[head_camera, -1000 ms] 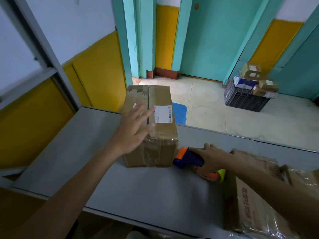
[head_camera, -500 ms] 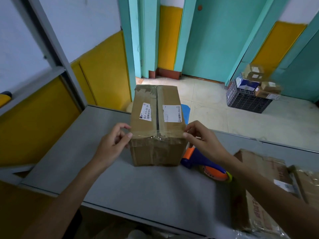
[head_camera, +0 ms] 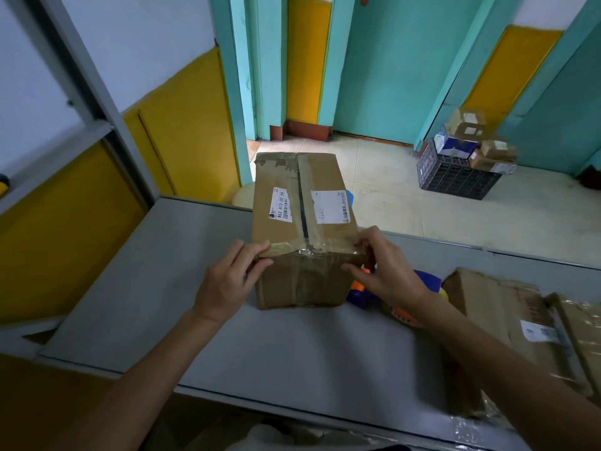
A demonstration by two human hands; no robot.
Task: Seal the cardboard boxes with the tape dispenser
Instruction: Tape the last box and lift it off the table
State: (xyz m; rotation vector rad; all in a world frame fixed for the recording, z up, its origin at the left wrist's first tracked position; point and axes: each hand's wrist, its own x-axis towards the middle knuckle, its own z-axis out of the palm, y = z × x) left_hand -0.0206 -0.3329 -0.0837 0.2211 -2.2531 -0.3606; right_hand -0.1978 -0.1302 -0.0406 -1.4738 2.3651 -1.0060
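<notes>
Grip: left hand point(head_camera: 227, 283), right hand point(head_camera: 388, 271) clasp near corners of box point(head_camera: 299, 203).

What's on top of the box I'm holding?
On the box: two white labels and clear tape along the near edge. Its flaps are closed, hiding the contents.

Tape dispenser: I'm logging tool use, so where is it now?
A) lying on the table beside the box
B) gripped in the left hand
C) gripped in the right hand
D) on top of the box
A: the tape dispenser lies on the table beside the cardboard box, partly hidden by the right hand, which with the left hand holds the box's near corners.
</notes>
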